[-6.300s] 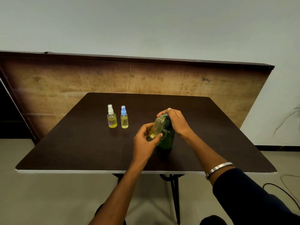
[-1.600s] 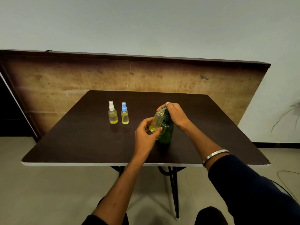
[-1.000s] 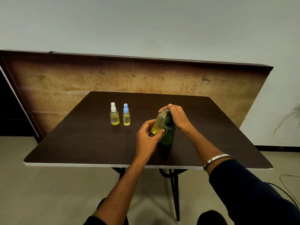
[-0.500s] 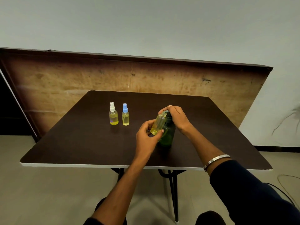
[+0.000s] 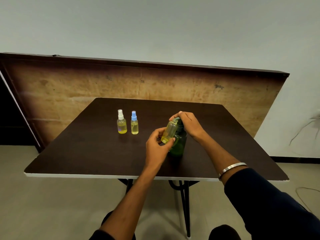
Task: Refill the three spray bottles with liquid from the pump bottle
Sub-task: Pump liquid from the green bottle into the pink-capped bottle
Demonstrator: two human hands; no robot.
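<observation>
Spray bottles first, going left to right: the white-cap bottle [image 5: 121,122] stood upright on the table [image 5: 86,149], towards the far left, with yellowish liquid filling roughly the lower half. Just beside it on the right, not quite touching, was the blue-cap bottle [image 5: 134,123], also upright and with about the same fill.

Well apart from those two, nearer the middle, the left hand [image 5: 156,147] had hold of the open bottle [image 5: 169,132], the third sprayer, which had no cap on. Thumb and fingertips were curled round its lower end, pinching it near the base, so most of the clear body stuck up above the fingers. It was tilted, neck leaning up and to the right, with a bit of yellow liquid pooled at the bottom.

Its mouth sat right under the nozzle of the pump bottle [image 5: 179,144], the dark green one standing on the table just behind and to the right, touching or near enough. The right hand [image 5: 188,124] was draped over the pump head, fingers bent down over the top. Couldn't see the head itself, the hand hid it.
</observation>
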